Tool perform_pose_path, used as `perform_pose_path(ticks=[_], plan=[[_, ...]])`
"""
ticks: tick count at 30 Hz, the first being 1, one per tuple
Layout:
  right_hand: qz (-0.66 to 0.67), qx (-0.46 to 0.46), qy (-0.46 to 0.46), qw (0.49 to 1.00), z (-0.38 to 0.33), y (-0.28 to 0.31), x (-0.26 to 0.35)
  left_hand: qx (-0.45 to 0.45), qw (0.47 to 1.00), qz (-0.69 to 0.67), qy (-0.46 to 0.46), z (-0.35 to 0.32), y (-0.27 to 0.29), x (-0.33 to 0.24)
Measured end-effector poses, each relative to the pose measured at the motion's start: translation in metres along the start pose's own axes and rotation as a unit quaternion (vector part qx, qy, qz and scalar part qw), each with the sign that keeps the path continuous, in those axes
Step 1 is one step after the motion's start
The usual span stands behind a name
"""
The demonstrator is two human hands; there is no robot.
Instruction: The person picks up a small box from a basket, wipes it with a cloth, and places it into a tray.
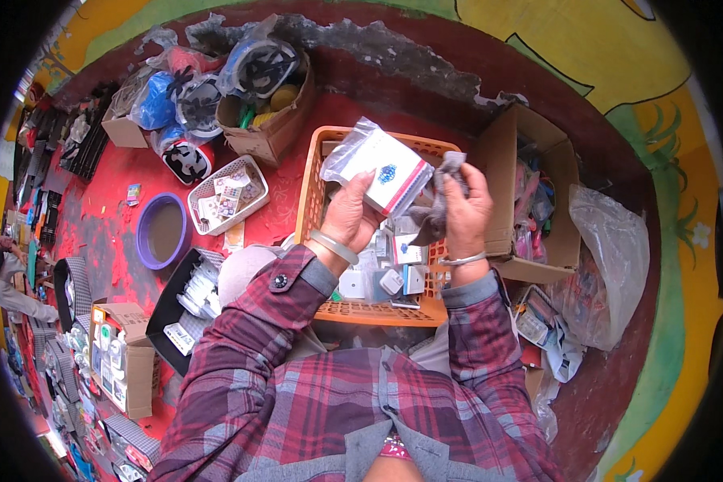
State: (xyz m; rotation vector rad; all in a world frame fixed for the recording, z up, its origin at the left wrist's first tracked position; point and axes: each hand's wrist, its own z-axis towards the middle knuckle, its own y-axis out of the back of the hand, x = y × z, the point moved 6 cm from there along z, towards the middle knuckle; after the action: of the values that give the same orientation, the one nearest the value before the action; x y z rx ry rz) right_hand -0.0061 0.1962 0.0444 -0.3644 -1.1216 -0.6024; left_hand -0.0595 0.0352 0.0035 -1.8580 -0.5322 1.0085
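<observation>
A person holds a small white packet and a grey cloth above an orange basket.

The left hand (350, 215) grips the packet (384, 170) in its clear bag from below, fingers curled; its long axis tilts up-left. The right hand (466, 210) pinches the cloth (440, 201) just right of it, over the basket (309, 201).
</observation>
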Motion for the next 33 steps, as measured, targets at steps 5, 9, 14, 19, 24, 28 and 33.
perform_pose_path(ticks=[5, 9, 14, 19, 24, 28, 33], plan=[[-0.300, 0.047, 0.168, 0.938, -0.026, -0.032, 0.025, -0.006, 0.999, -0.026, -0.023, 0.004, 0.011, 0.012], [-0.335, 0.114, 0.143, 0.924, -0.051, -0.054, 0.026, 0.000, 0.998, -0.041, -0.053, 0.008, 0.011, 0.004], [-0.297, 0.182, 0.221, 0.911, -0.073, -0.067, 0.047, 0.008, 0.998, -0.031, -0.057, 0.013, 0.013, -0.009], [-0.089, 0.286, 0.031, 0.954, -0.064, -0.056, 0.022, -0.036, 0.997, -0.020, -0.062, 0.015, 0.019, -0.007], [0.488, 0.098, -0.239, 0.834, -0.008, 0.003, 0.014, 0.007, 0.996, -0.059, -0.060, 0.007, 0.002, -0.019], [0.405, -0.089, -0.300, 0.859, 0.013, 0.029, -0.015, 0.022, 0.997, -0.069, -0.037, 0.009, 0.001, -0.017], [0.479, 0.018, -0.377, 0.793, -0.009, 0.001, -0.069, 0.017, 0.999, -0.044, -0.018, 0.007, 0.001, -0.012]])
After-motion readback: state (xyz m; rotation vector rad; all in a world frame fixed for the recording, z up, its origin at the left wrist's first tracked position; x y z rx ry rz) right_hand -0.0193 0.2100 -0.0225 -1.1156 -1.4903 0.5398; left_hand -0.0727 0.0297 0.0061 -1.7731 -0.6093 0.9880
